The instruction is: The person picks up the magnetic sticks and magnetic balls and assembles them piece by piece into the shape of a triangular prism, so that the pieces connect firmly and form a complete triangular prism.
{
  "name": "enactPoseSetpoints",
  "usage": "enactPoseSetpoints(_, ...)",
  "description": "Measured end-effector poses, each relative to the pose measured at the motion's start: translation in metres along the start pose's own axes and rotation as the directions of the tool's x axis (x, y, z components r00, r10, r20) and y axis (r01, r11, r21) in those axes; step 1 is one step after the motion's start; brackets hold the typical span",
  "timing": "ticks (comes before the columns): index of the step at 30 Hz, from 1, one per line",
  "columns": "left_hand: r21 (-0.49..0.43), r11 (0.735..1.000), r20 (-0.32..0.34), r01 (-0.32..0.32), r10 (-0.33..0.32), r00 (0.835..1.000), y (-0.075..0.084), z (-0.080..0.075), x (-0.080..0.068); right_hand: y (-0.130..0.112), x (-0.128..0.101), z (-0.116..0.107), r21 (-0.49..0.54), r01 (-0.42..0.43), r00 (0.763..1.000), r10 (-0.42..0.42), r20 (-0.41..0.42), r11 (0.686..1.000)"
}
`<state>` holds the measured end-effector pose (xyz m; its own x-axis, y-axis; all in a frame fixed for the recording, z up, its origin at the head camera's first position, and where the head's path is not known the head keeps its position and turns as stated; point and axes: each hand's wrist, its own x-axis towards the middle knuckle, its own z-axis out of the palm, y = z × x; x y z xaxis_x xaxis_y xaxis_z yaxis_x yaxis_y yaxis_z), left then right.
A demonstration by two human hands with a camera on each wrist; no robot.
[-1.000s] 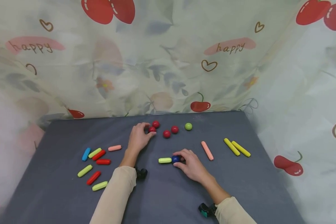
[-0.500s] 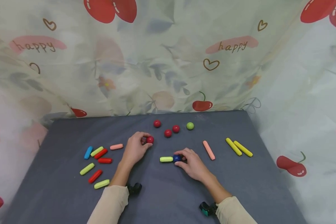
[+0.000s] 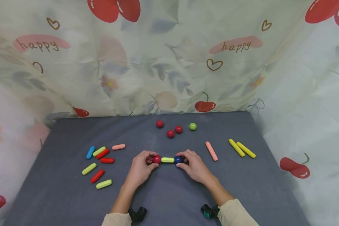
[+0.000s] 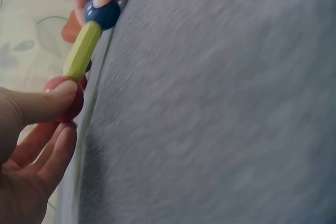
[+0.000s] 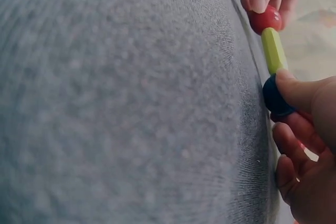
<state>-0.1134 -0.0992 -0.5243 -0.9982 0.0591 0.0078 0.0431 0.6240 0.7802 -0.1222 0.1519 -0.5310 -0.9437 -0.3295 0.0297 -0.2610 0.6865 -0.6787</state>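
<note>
Head view shows a dark grey felt table (image 3: 243, 188) backed by a cherry-print "happy" cloth (image 3: 169, 62). The left hand (image 3: 141, 168) pinches a red ball (image 3: 157, 159) and the right hand (image 3: 193, 166) pinches a blue ball (image 3: 177, 159), one at each end of a green stick (image 3: 167, 160) lying between them on the felt

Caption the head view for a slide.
Left hand presses a red ball and right hand a blue ball onto a lime-green stick.
</note>
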Motion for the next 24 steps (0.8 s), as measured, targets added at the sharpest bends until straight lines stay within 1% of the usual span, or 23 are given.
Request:
enactPoseSetpoints(5,-0.010,1.000,-0.001,-0.005,0.005,1.000,-0.001,0.002,-0.003,0.001,0.001,0.001,-0.001,0.012,1.000,-0.012,0.001,1.000)
enactPoseSetpoints(8,-0.012,1.000,0.024,0.006,-0.006,1.000,-0.004,-0.006,-0.002,0.001,0.001,0.001,0.020,0.019,1.000,-0.020,0.006,1.000)
enactPoseSetpoints(10,0.005,1.000,0.028,0.008,-0.008,1.000,-0.008,-0.019,0.001,0.001,0.001,0.001,0.040,0.021,1.000,-0.021,0.012,0.999)
enactPoseSetpoints(11,0.021,1.000,0.021,0.009,-0.010,1.000,-0.010,-0.027,0.004,0.001,0.001,0.001,0.047,0.021,1.000,-0.022,0.015,0.999)
enactPoseSetpoints(14,0.089,0.996,-0.041,0.013,-0.009,0.999,-0.021,-0.059,0.014,0.002,0.002,0.001,0.063,0.021,1.000,-0.022,0.018,0.998)
enactPoseSetpoints(16,0.151,0.988,-0.083,0.035,-0.022,0.996,-0.029,-0.079,0.022,0.002,0.002,0.001,0.064,0.021,1.000,-0.023,0.017,0.998)
enactPoseSetpoints(18,0.236,0.969,-0.107,0.068,-0.043,0.993,-0.038,-0.095,0.028,0.002,0.002,0.001,0.063,0.020,1.000,-0.021,0.016,0.998)
enactPoseSetpoints(20,0.326,0.940,-0.104,0.104,-0.074,0.992,-0.046,-0.106,0.033,0.002,0.002,0.001,0.064,0.016,1.000,-0.017,0.017,0.998)
enactPoseSetpoints(22,0.411,0.903,-0.085,0.126,-0.100,0.991,-0.051,-0.110,0.037,0.002,0.001,0.001,0.068,0.010,1.000,-0.012,0.019,0.998)
enactPoseSetpoints(24,0.459,0.878,-0.067,0.138,-0.120,0.990,-0.054,-0.111,0.039,0.002,0.001,0.001,0.074,0.006,1.000,-0.007,0.020,0.997)
